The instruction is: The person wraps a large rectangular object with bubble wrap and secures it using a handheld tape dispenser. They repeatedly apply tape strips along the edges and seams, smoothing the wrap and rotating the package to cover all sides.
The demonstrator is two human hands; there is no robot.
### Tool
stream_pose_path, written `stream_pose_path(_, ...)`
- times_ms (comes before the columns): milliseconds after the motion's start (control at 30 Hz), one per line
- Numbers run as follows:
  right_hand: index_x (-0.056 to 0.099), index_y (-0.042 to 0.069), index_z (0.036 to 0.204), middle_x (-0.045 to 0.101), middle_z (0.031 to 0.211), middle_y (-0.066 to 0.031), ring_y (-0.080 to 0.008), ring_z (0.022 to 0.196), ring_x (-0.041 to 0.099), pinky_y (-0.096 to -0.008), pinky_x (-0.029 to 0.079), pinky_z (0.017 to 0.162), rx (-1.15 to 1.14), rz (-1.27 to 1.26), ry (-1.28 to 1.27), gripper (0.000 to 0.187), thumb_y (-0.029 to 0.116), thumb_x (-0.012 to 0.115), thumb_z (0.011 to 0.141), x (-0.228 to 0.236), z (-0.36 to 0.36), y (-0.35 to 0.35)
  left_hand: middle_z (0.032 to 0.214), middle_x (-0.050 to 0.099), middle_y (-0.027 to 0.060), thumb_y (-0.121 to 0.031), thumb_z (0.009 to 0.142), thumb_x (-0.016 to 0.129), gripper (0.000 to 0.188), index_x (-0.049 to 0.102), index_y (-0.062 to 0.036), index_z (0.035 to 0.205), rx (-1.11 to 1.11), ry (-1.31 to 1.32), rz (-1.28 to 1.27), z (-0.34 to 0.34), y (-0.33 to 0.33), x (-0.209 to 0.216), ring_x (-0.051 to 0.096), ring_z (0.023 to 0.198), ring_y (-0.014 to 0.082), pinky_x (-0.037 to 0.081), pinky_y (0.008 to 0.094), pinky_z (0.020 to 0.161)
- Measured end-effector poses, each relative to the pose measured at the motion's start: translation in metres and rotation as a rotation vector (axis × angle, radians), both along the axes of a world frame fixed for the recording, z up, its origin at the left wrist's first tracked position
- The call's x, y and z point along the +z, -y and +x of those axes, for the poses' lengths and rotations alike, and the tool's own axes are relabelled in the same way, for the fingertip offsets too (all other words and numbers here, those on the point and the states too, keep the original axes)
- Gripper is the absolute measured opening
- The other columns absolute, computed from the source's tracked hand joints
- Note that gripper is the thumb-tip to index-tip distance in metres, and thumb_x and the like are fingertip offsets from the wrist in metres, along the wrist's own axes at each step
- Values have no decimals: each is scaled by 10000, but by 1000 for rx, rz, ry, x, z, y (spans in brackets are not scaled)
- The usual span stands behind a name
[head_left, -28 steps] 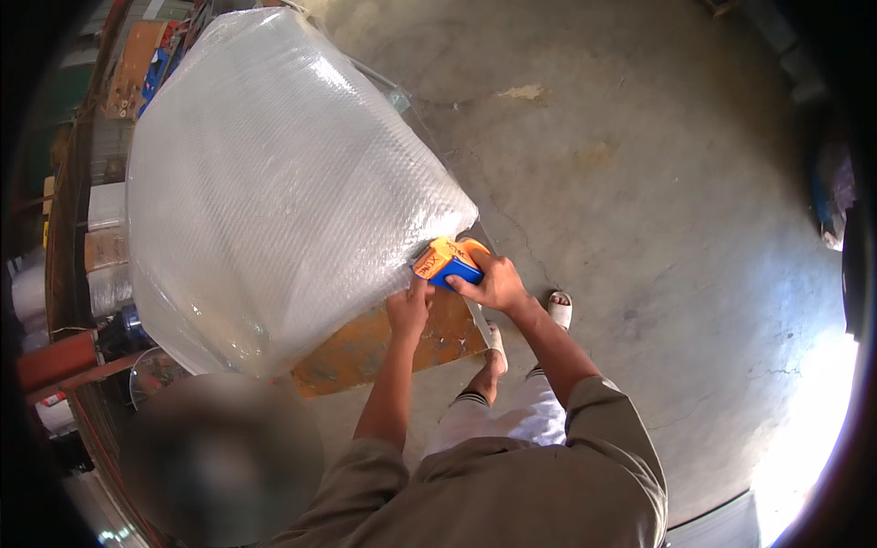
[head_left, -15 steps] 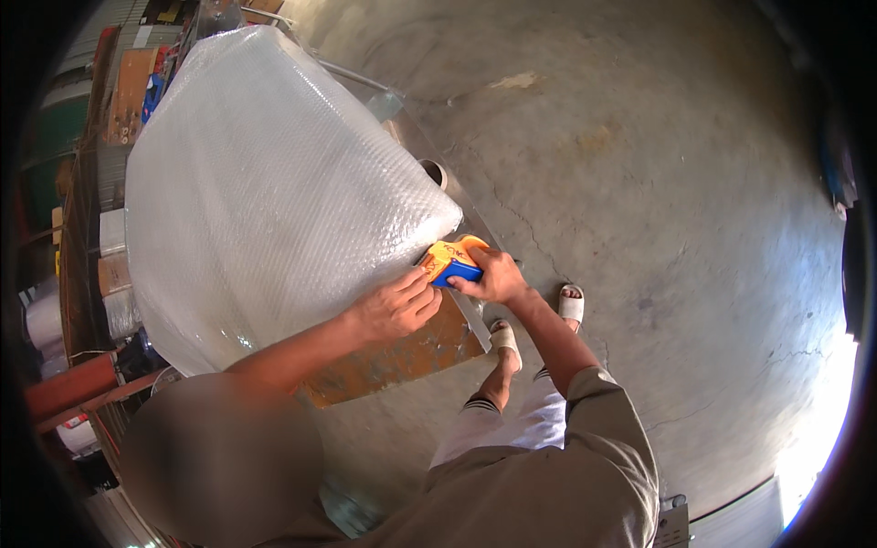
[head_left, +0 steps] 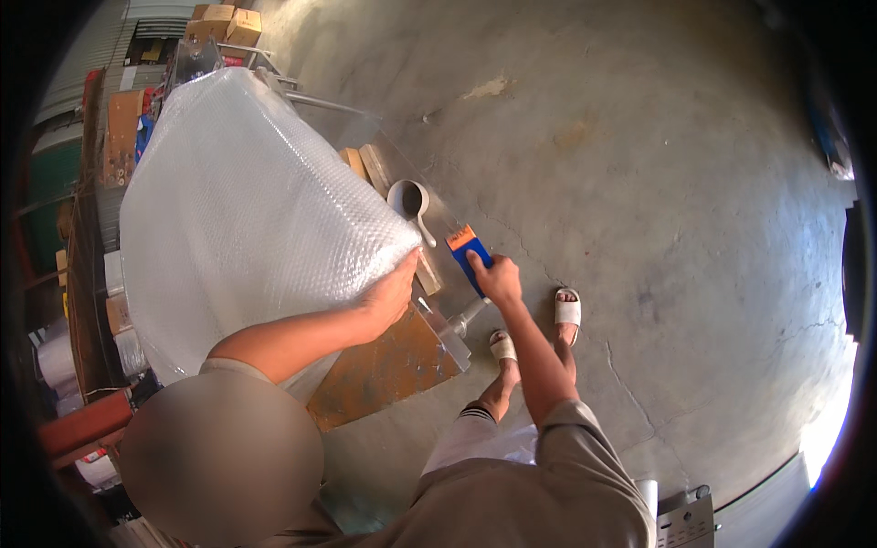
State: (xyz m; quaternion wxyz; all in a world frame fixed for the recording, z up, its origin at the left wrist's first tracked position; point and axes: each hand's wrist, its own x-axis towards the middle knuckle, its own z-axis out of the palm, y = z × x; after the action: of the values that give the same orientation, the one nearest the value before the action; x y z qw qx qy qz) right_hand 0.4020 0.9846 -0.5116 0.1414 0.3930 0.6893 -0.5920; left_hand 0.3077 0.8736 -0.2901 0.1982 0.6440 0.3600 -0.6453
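Note:
A large sheet of bubble wrap [head_left: 247,201] covers a broad flat thing on the bench at the left; what lies under it is hidden. My left hand [head_left: 393,294] closes on the near right corner of the wrap, its fingers along the edge and partly out of sight. In my right hand [head_left: 501,279] is a blue and orange tape dispenser [head_left: 470,253], held apart from the wrap, out past the bench edge. Its orange end points away from me.
Below the wrap's corner shows a worn brown board [head_left: 384,370] with a clear edge piece. A pale round tube or cup [head_left: 407,198] and wooden blocks [head_left: 373,167] lie beside the wrap. Cardboard boxes [head_left: 244,27] stand far left. Concrete floor [head_left: 658,183] spreads to the right.
My right hand has pulled the tape dispenser away from the wrap's corner, to the right. My left hand has left the dispenser and moved up onto the corner. The view has shifted.

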Motion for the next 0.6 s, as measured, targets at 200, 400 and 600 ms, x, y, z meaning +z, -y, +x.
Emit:
stream_pose_path(200, 767, -52, 963, 734, 853, -295, -417, 892, 759, -489, 564, 812, 24, 161, 217, 759, 696, 661, 883, -48, 120, -88, 1484, 613, 47, -350, 1048, 525, 417, 689, -150, 1375, -28, 67, -89, -18, -42, 3, 439, 1472, 364, -11, 710, 1261)
stream_pose_path(400, 761, -30, 907, 698, 766, -68, -103, 657, 609, -302, 507, 600, -480, -167, -7, 598, 556, 668, 986, 7, 223, -93, 1074, 742, 217, -331, 987, 604, 350, 805, -44, 993, 1033, 444, 702, 35, -5, -4, 637, 1213, 370, 162, 685, 1253)
stream_pose_path(600, 621, 31, 887, 562, 648, -32, -156, 522, 572, -339, 476, 470, -583, -827, -349, 503, 514, 621, 1029, 132, 158, 64, 1090, 677, 172, -302, 974, 674, 273, 718, -34, 1000, 1209, 569, 1350, 87, 69, 84, 658, 1099, 342, 502, 480, 988)
